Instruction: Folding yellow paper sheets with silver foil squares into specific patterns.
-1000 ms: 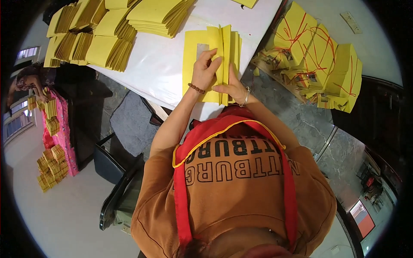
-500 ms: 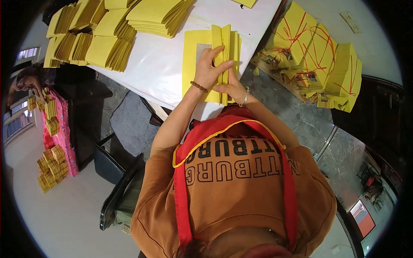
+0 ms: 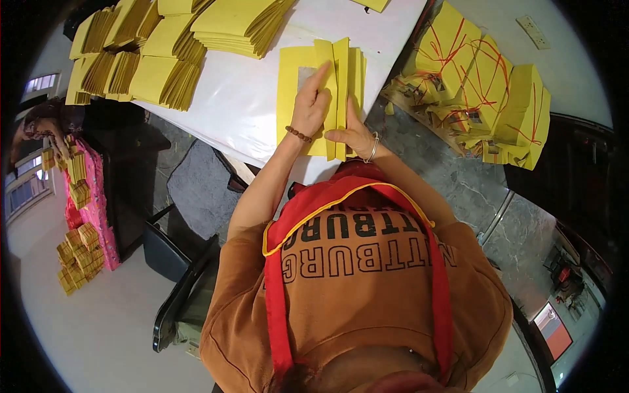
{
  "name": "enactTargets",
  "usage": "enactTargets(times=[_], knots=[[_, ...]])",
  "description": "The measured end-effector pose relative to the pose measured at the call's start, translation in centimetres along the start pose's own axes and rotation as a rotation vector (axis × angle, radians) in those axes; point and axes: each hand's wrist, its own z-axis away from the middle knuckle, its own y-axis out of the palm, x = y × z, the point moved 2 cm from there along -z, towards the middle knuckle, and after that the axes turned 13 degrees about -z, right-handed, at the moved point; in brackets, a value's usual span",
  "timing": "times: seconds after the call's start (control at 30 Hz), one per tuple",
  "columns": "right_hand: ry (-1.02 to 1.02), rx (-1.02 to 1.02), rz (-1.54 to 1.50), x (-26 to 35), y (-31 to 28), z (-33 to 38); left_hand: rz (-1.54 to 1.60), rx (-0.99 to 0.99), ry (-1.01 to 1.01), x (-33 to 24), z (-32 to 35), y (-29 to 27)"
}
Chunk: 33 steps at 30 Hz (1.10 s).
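Sheets of yellow paper [image 3: 288, 85] lie on the white-covered table in front of me, with a grey rectangle [image 3: 305, 74] on the left sheet. Folded flaps stand up along the middle of the yellow paper. On its left part rests my left hand [image 3: 310, 110], wearing a brown bead bracelet; the index finger stretches along a flap and the others curl in. My right hand [image 3: 356, 136], with a pale bangle, grips the folded flaps near their lower end. Its thumb lies over the front, while the other fingers are partly hidden at the right side.
Stacks of folded yellow paper [image 3: 164, 78] stand at the table's far left. Right of the table are large yellow bundles [image 3: 481, 72] tied with red string. A black chair [image 3: 177, 255] is at my left, and another person's hand [image 3: 56, 134] is near yellow bundles farther left.
My left hand has shifted slightly left and down; its thumb has come off the flaps and its index finger now points up along them. The right hand keeps its place.
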Motion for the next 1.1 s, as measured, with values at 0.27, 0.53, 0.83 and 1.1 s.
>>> enactTargets(times=[0.27,0.53,0.83,1.1], knots=[[0.021,0.028,0.082,0.1,-0.2,0.1,-0.462,0.186,0.013,-1.0,-0.1,0.2],[0.026,-0.014,0.03,0.5,0.2,0.2,-0.376,0.233,-0.046,-0.9,0.0,-0.4],[-0.019,0.003,-0.017,0.3,0.3,0.1,-0.171,0.148,-0.142,1.9,0.6,-0.3],[-0.018,-0.002,-0.027,0.3,0.3,0.1,-0.014,0.057,-0.209,0.4,0.7,0.0]])
